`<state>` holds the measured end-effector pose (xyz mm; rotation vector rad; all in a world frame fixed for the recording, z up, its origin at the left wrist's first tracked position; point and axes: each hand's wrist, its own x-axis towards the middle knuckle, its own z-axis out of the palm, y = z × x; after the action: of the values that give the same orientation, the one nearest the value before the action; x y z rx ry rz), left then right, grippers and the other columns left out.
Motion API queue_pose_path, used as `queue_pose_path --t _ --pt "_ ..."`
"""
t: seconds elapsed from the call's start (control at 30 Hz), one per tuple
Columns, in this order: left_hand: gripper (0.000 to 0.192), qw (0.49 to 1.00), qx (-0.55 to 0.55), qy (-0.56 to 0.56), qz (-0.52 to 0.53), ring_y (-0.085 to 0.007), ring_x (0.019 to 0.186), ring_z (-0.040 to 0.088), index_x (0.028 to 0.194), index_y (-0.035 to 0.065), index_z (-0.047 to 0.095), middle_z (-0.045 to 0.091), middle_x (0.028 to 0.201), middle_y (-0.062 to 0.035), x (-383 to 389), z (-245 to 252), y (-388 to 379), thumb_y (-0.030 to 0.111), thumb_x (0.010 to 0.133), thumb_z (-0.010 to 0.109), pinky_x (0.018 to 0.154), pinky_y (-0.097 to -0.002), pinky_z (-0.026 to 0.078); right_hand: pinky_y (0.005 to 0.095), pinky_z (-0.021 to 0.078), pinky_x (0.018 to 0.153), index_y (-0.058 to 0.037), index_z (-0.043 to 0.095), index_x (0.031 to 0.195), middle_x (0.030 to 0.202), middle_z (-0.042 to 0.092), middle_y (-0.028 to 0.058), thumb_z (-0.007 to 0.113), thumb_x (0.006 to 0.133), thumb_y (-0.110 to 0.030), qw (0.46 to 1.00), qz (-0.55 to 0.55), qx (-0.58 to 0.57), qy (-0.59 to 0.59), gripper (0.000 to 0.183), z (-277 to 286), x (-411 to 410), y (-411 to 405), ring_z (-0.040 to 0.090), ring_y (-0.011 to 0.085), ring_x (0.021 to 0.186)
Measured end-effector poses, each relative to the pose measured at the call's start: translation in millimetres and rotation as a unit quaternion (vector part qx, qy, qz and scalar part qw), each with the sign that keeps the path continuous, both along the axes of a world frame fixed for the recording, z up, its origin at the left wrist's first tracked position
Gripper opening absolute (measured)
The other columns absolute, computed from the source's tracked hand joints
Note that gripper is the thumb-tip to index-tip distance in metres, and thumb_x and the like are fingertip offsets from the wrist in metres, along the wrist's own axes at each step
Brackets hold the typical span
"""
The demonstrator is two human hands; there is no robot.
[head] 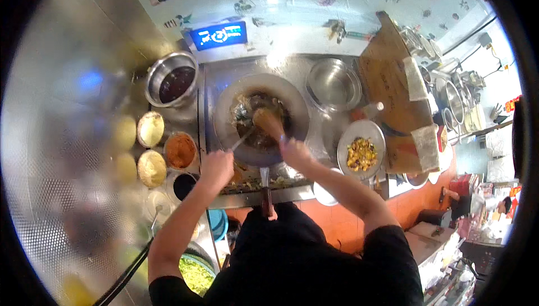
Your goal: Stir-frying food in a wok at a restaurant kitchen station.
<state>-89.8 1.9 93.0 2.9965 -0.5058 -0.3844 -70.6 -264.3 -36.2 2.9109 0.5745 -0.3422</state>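
Observation:
A round wok (pixel 290 142) sits on the stove before me, its wood-gripped handle (pixel 266 196) pointing towards my body. Dark liquid (pixel 259 137) and some shiny, blurred matter lie in its bottom. My left hand (pixel 217 167) grips the metal handle of a utensil (pixel 242 138) that slants into the wok; its head is too blurred to name. From the right, my right hand (pixel 296 154) is closed around a wok brush (pixel 269 123), apparently bamboo, whose broad end is down in the wok. Both hands are over the wok's near rim.
Left stand a steel pot of dark liquid (pixel 177 85), bowls of pale seasoning (pixel 150 129) and a bowl of red-brown powder (pixel 180 150). Right are a steel basin (pixel 334 85), a plate of diced food (pixel 362 154) and a cardboard sheet (pixel 389 95). Food scraps (pixel 278 183) litter the stove's front edge.

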Motion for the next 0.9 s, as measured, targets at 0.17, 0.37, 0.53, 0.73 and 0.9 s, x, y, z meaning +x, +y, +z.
queue_pose_path --t 0.17,0.37,0.53,0.73,0.9 --pt "0.025 1.0 -0.003 -0.008 -0.008 -0.0343 0.067 0.069 0.104 0.0003 0.068 0.068 0.073 -0.0199 -2.5 -3.2 -8.0 0.005 0.081 0.059 0.062 -0.0437 0.057 0.046 0.0561 0.062 -0.0022 0.045 0.138 0.091 0.066 0.0189 0.058 0.085 -0.013 0.99 -0.076 0.119 0.016 0.055 2.8 17.1 -21.2 0.068 0.0355 0.076" --pt "0.011 0.999 -0.015 -0.021 -0.02 -0.0349 0.073 0.069 0.086 0.0007 0.068 0.068 0.074 -0.0179 -1.9 8.9 -10.7 0.006 0.083 0.058 0.066 -0.0448 0.056 0.0462 0.0558 0.071 -0.0137 0.057 0.128 0.092 0.069 0.0194 0.059 0.082 -0.015 0.969 -0.182 0.16 0.052 0.047 8.9 25.3 -11.3 0.069 0.0356 0.082" --pt "0.018 1.0 0.004 -0.005 -0.011 -0.0352 0.076 0.069 0.097 -0.0004 0.068 0.068 0.077 -0.019 -6.7 7.8 7.2 0.005 0.081 0.06 0.069 -0.0448 0.055 0.0473 0.0557 0.072 -0.0015 0.045 0.136 0.096 0.068 0.022 0.055 0.086 -0.014 0.965 -0.096 0.189 0.157 0.052 69.2 29.1 3.0 0.068 0.038 0.085" --pt "0.018 0.998 0.035 0.027 -0.041 -0.036 0.075 0.068 0.094 0.0006 0.068 0.068 0.077 -0.0192 -9.6 2.4 0.5 0.004 0.079 0.06 0.067 -0.0458 0.055 0.0448 0.0563 0.066 -0.0037 0.044 0.14 0.1 0.067 0.0234 0.058 0.085 -0.013 0.967 -0.084 0.108 0.215 0.058 38.3 24.3 -4.0 0.069 0.0374 0.08" --pt "0.017 0.999 0.009 0.025 -0.026 -0.0364 0.076 0.068 0.095 0.0011 0.067 0.068 0.079 -0.0196 0.6 9.1 -6.9 0.006 0.081 0.059 0.066 -0.0453 0.055 0.0438 0.0563 0.06 -0.0077 0.046 0.138 0.086 0.069 0.0195 0.061 0.082 -0.013 0.988 -0.042 0.078 0.125 0.059 17.2 7.2 1.5 0.07 0.0358 0.077"
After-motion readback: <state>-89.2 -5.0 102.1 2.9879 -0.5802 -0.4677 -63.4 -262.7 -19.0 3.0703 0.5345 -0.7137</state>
